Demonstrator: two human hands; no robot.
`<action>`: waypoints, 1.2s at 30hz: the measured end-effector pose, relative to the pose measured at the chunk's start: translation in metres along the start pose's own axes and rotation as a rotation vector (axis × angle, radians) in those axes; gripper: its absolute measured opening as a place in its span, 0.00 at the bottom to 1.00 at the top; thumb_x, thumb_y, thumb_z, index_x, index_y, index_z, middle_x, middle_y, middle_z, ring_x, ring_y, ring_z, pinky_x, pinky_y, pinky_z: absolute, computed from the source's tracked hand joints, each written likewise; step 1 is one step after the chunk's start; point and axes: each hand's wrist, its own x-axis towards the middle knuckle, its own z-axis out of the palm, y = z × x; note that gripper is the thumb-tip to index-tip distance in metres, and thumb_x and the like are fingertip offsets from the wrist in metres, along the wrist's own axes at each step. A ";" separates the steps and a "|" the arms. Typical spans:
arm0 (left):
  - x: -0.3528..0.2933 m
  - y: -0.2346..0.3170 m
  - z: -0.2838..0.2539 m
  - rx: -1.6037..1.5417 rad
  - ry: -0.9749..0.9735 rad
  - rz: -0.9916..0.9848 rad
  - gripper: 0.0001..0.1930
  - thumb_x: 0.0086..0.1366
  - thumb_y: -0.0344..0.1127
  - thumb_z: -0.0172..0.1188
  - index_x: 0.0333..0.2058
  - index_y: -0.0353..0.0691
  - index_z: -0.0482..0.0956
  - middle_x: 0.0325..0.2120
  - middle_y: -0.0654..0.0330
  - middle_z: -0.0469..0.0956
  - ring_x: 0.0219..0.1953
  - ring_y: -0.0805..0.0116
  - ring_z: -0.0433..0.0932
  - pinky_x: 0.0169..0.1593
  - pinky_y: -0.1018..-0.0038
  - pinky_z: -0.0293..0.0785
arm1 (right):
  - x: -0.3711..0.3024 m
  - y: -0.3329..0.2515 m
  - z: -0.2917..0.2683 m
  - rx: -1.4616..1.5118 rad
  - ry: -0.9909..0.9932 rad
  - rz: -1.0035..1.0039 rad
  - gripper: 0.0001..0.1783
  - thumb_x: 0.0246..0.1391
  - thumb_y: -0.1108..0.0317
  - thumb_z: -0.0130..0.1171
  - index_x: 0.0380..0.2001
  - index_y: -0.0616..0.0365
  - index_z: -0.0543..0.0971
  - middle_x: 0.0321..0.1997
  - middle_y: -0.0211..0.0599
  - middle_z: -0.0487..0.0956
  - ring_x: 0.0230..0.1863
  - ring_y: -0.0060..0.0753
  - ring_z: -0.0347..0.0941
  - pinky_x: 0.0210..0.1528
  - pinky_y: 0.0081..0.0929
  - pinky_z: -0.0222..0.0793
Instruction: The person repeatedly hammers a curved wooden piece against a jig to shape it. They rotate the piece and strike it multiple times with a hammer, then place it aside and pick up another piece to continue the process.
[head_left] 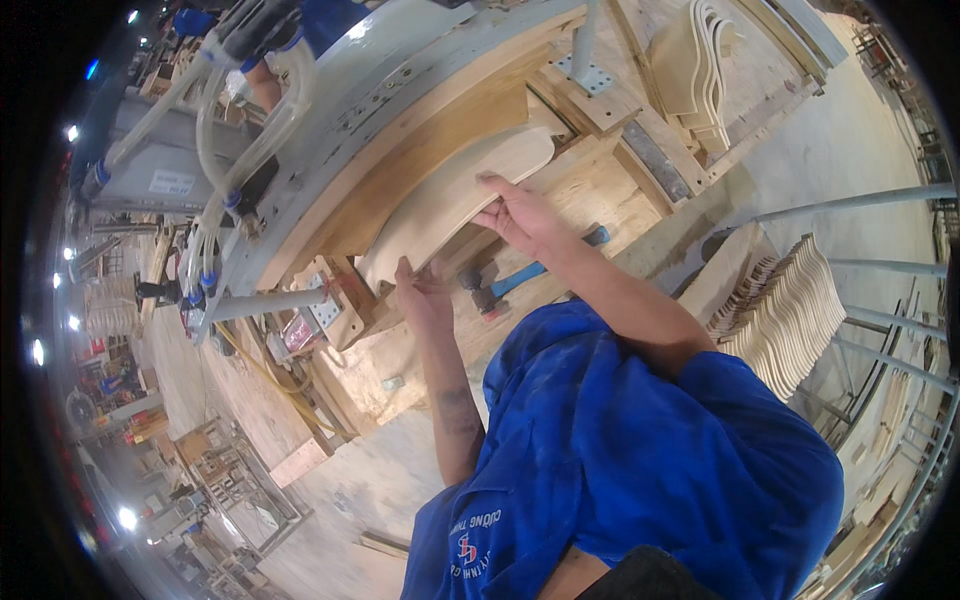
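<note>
A pale curved wooden panel lies aslant between the wooden blocks of a press, below its upper curved block. My left hand grips the panel's near left edge, the thumb on top and the fingers curled beneath. Farther along the same edge, toward its right end, my right hand pinches it between thumb and fingers. Under my right forearm a hammer with a blue handle and dark head rests on the wooden bench.
Stacked wavy wooden panels stand on the bench at the far right. Another stack of curved pieces sits on a metal-railed rack to my right. Clear air hoses hang at the upper left, near another person's hand.
</note>
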 end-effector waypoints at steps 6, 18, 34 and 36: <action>0.003 0.007 -0.001 0.042 0.066 0.031 0.11 0.73 0.37 0.54 0.48 0.39 0.75 0.47 0.59 0.80 0.50 0.66 0.78 0.54 0.65 0.76 | 0.002 0.006 0.000 0.025 0.006 -0.017 0.18 0.64 0.73 0.52 0.56 0.65 0.70 0.55 0.46 0.78 0.55 0.46 0.79 0.59 0.48 0.77; 0.025 0.013 -0.004 -0.002 0.026 -0.018 0.08 0.73 0.34 0.53 0.44 0.38 0.75 0.40 0.63 0.81 0.47 0.66 0.80 0.57 0.66 0.76 | 0.010 0.003 0.002 0.071 0.004 0.084 0.17 0.66 0.71 0.53 0.55 0.68 0.70 0.55 0.49 0.78 0.56 0.46 0.78 0.61 0.48 0.77; -0.006 0.014 -0.001 0.345 -0.034 -0.030 0.18 0.72 0.38 0.57 0.55 0.37 0.67 0.52 0.60 0.71 0.56 0.61 0.73 0.64 0.61 0.71 | 0.003 0.009 -0.011 0.042 0.082 0.027 0.16 0.64 0.69 0.56 0.52 0.65 0.72 0.52 0.45 0.79 0.52 0.42 0.80 0.58 0.48 0.78; -0.005 0.013 -0.005 0.326 -0.042 -0.052 0.18 0.72 0.38 0.57 0.55 0.36 0.67 0.52 0.61 0.71 0.56 0.61 0.73 0.64 0.61 0.71 | 0.002 0.011 -0.009 0.044 0.206 0.065 0.18 0.65 0.69 0.55 0.55 0.66 0.70 0.54 0.47 0.79 0.56 0.44 0.78 0.61 0.46 0.76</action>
